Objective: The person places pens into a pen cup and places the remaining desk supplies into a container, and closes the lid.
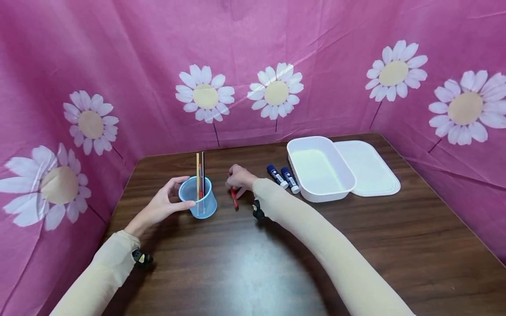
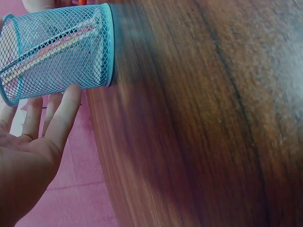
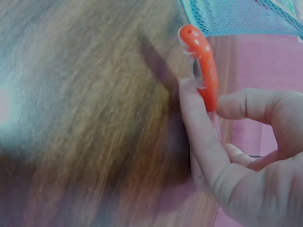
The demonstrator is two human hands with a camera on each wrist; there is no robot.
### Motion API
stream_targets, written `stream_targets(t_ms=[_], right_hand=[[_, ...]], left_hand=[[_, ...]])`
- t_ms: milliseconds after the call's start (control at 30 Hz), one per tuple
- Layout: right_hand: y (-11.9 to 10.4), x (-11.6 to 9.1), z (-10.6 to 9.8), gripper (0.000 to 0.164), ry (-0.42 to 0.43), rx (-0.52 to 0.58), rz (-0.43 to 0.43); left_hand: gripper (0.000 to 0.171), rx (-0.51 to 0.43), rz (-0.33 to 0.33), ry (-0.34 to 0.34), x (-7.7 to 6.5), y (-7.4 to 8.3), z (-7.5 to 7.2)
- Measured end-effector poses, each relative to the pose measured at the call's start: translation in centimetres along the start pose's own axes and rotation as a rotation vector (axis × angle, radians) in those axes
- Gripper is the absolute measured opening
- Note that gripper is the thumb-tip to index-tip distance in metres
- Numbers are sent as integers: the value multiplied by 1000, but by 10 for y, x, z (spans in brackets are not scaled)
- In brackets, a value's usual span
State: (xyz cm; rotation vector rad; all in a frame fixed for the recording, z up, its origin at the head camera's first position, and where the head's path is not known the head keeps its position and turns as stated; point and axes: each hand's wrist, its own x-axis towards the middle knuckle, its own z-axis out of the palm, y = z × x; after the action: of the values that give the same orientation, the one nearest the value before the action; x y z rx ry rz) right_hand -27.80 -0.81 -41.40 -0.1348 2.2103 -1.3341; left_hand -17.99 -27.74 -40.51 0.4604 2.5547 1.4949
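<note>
My left hand (image 1: 160,206) grips the side of a light blue mesh pen cup (image 1: 204,208), thumb at the near rim and fingers behind. Upright in the cup stand a yellow pencil (image 1: 197,171), a dark pencil (image 1: 203,166) and a red pen (image 1: 200,175). Just right of the cup, my right hand (image 1: 242,177) pinches a slim red-orange pen-like item (image 3: 206,66) between thumb and fingers, low over the table. Its end is rounded, with white marks and a clear strip along one side; its exact kind cannot be told.
Two blue-and-white glue sticks (image 1: 283,177) lie to the right of my right hand. Beside them stands a white plastic box (image 1: 322,193), its lid (image 1: 373,169) lying flat behind it to the right. Pink flowered cloth (image 1: 245,35) hangs around the brown wooden table (image 1: 189,263).
</note>
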Motion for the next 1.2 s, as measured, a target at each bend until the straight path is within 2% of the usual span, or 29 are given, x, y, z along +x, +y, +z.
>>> stream_targets(t_ms=[100,333,533,667,767,933,1200], right_hand=[[2,-1,-5,43,-35,27,-11],[5,4,-9,56,-117,141,0],[5,4,-14,67,-129,178,24],[2,4,-14,75,-166,199,22],[-2,4,-14,73,-183,211,5],[-9,4,-17,66,-156,230,-17],[-13,2,-23,64,-171,277,-17]], left_hand=[[76,-2,-10,2,1,-2,1],[76,2,-21,16,1,-4,3],[75,-4,6,13,4,-4,7],[74,0,1,13,0,-6,7],[74,3,0,27,-4,-5,4],[74,13,-3,29,-4,-4,1],[76,12,-8,28,-2,-1,2]])
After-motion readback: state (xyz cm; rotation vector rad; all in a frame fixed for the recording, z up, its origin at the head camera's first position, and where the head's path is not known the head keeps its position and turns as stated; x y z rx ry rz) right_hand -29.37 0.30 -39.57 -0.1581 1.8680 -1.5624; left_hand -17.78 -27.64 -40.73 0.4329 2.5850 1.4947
